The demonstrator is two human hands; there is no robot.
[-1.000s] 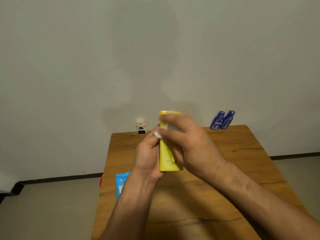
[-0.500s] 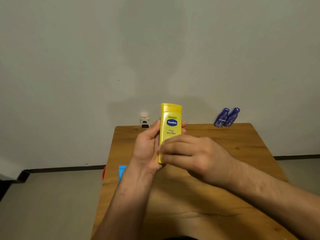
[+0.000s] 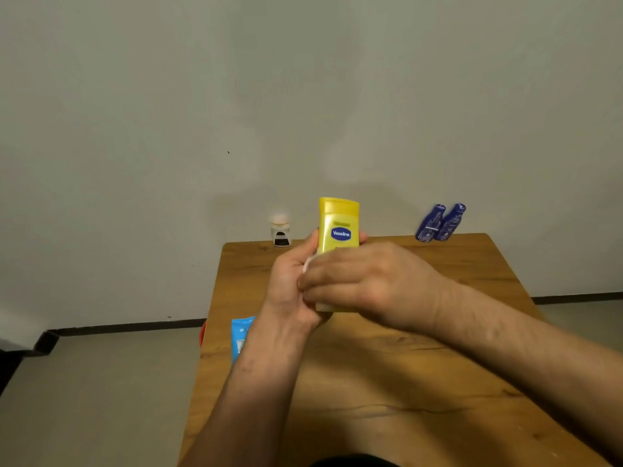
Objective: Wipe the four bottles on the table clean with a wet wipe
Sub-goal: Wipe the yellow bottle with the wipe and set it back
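The yellow bottle [image 3: 338, 227] carries a dark blue oval with "Vaseline" in white; a pale strip above the oval is too faint to read, and whatever is printed below it is hidden behind the right hand [image 3: 367, 284]. The bottle stands upright in the air above the wooden surface [image 3: 387, 382], cap uppermost. The left hand [image 3: 290, 284] grips it from behind, its fingers [image 3: 362, 235] curled round so that one tip shows at the right edge of the bottle and the thumb lies along the left edge, clamped on the bottle's sides. The right hand lies across the front of the bottle's lower half, its fingers [image 3: 320, 281] held together and bent over a white wet wipe [image 3: 308, 264], which they press against the bottle; only a small fold of the wipe shows just above those fingertips, next to the left palm. Beyond the fingers and to their left, a small bottle [image 3: 280, 230] with a pale cap and a dark label stands at the far edge of the surface; its label is too small to read. Beyond and well to the right, two blue bottles [image 3: 441, 222] lean side by side, touching, with unreadable white print. Below the left wrist a blue packet [image 3: 241, 335] lies at the surface's left edge, its printing blurred.
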